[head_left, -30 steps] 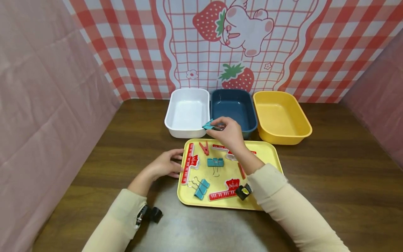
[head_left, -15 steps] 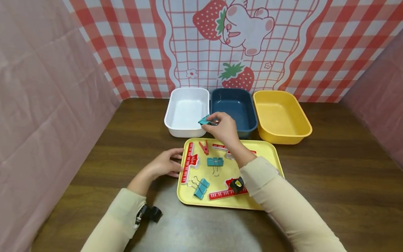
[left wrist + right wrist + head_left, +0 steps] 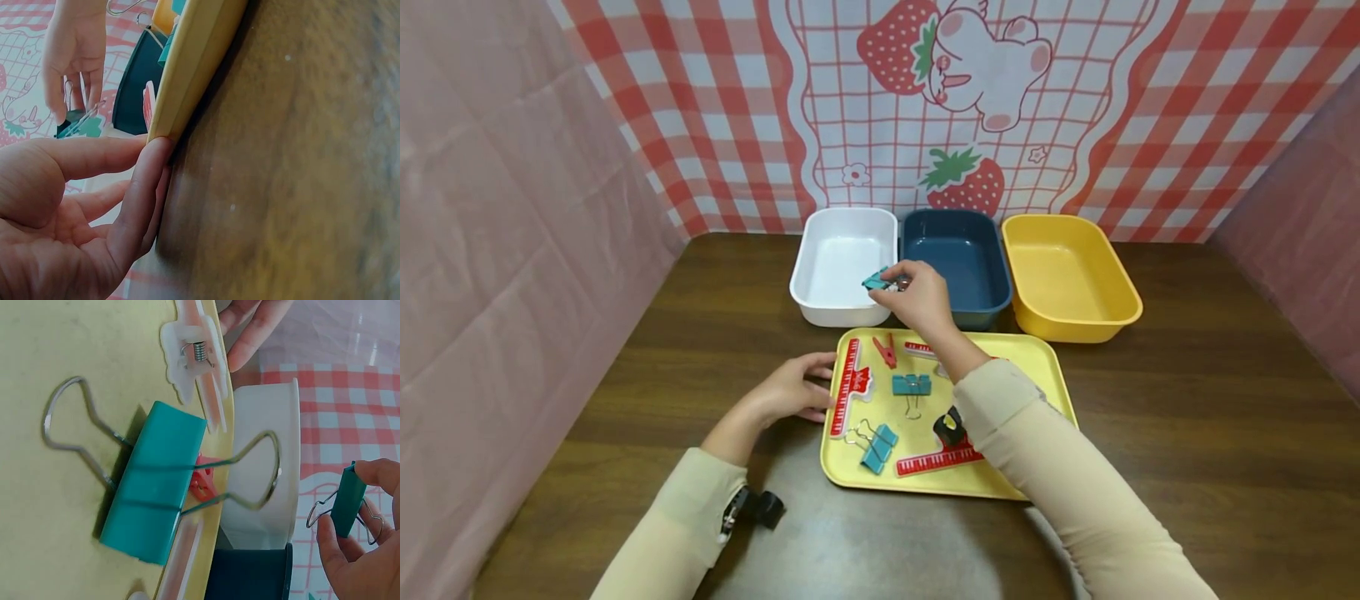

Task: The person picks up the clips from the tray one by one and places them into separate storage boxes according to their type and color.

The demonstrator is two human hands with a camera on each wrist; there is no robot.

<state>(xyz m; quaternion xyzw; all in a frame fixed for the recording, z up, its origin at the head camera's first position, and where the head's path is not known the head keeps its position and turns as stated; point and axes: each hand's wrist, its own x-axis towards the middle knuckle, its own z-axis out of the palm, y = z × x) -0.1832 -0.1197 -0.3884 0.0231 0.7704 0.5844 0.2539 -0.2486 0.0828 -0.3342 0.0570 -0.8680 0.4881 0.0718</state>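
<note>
My right hand (image 3: 921, 302) pinches a teal binder clip (image 3: 875, 280) by its body, between thumb and fingertips, above the near right part of the white bin (image 3: 842, 317). In the right wrist view the held binder clip (image 3: 347, 501) has its wire handles spread to both sides. At the left edge of the yellow tray (image 3: 1037, 379), my left hand (image 3: 792, 388) grips the rim, with thumb and fingers on it in the left wrist view. Two more teal binder clips (image 3: 912, 385) lie on the tray, among red-and-white piano-keyboard clips (image 3: 846, 400) and a small red clip (image 3: 887, 352).
To the right of the white bin stand a dark blue bin (image 3: 966, 317) and a yellow bin (image 3: 1075, 332), in one row behind the tray. A checked cloth (image 3: 730, 125) hangs behind them. My right forearm covers part of the tray's right side.
My right hand has moved left and slightly away from me with the binder clip, from the gap between bins to over the white bin. The left hand has stayed at the tray.
</note>
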